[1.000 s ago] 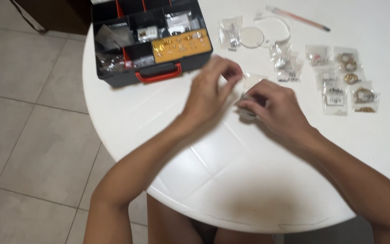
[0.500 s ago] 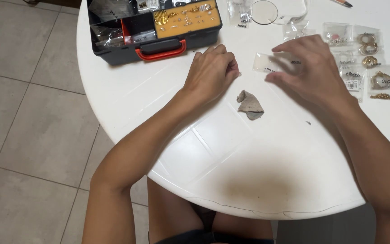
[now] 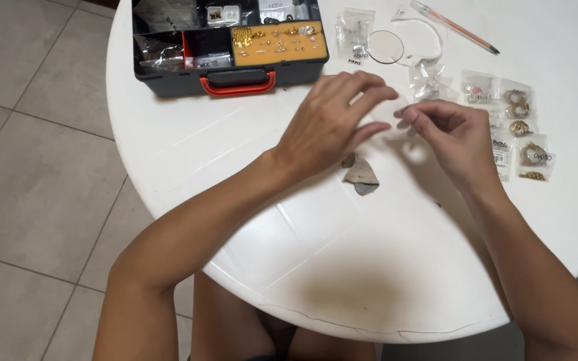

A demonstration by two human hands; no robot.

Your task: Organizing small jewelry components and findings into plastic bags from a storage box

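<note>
Clear small plastic bag (image 3: 388, 110) pinched between left hand (image 3: 332, 120) and right hand (image 3: 453, 134) fingertips, above white round table (image 3: 249, 160). Grey cloth scrap (image 3: 361, 175) below; black organiser case (image 3: 229, 43) beyond.

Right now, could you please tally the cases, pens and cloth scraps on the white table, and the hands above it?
Black case with red handle: 1
Pen: 1
Grey cloth scrap: 1
Hands: 2, the left hand and right hand, both pinching a small clear bag
Total: 5
</note>
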